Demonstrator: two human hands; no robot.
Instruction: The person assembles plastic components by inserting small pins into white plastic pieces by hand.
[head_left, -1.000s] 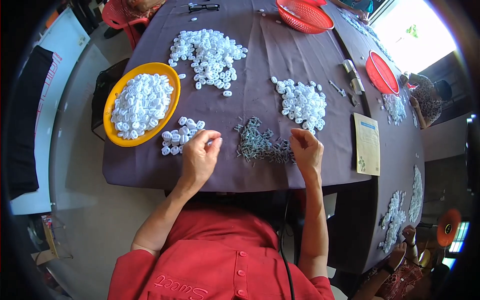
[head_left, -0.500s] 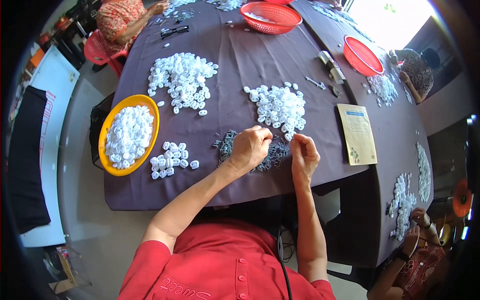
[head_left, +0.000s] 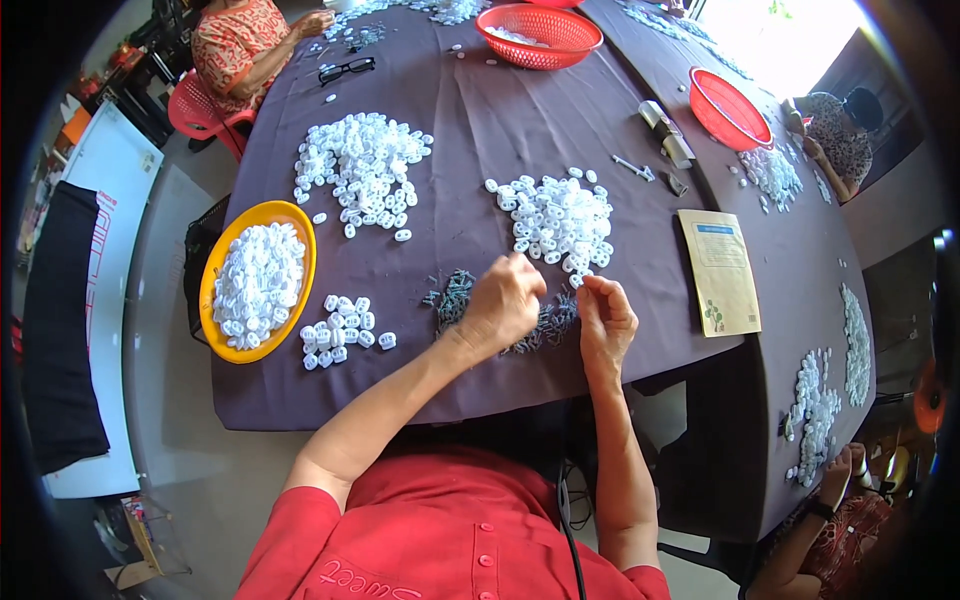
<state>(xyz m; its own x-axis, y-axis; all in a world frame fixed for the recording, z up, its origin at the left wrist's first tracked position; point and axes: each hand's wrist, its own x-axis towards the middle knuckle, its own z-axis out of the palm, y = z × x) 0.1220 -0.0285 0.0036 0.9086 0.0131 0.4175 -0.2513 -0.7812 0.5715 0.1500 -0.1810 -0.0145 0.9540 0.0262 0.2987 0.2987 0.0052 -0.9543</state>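
Observation:
My left hand is closed in a pinch above a heap of small dark grey pins. Whatever its fingers hold is hidden. Opposite it, my right hand pinches a small white oval plastic piece at thumb and forefinger, close to the near edge of a pile of like pieces. More pins lie between the two hands, partly covered by the left one. The hands are apart. Left of them sits a small group of white pieces with dark marks on their faces.
A yellow oval tray full of white pieces stands at left, with another white pile beyond it. A tan paper packet lies at right. Farther off are a red basket, eyeglasses and co-workers around the tables.
My left hand has shifted slightly, its fingers curling down a little. My right hand stays nearly in place, still pinching. The view has tilted slightly; the piles look unchanged.

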